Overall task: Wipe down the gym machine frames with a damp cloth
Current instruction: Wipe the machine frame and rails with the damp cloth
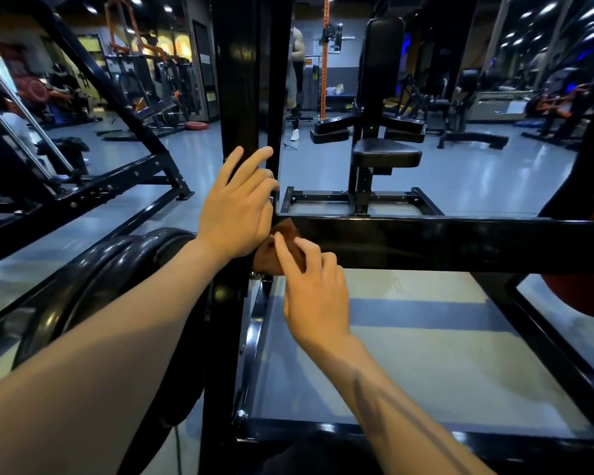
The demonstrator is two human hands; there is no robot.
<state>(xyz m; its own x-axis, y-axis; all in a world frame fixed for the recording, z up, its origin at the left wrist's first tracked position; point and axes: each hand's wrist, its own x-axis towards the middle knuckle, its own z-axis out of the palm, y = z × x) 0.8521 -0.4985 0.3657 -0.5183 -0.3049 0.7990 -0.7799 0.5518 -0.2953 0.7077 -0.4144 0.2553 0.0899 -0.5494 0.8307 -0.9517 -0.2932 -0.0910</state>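
cloth (282,250): brown, bunched, pressed against crossbar (426,243) between both hands | left hand (237,210): fingers spread, rested on upright post (240,97) | right hand (314,289): cloth pinched

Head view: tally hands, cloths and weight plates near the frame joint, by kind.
Hands: 2, left hand and right hand
Cloths: 1, brown cloth at the joint of the black frame
Weight plates: 2, black weight plates, edge-on at left
Total: 5
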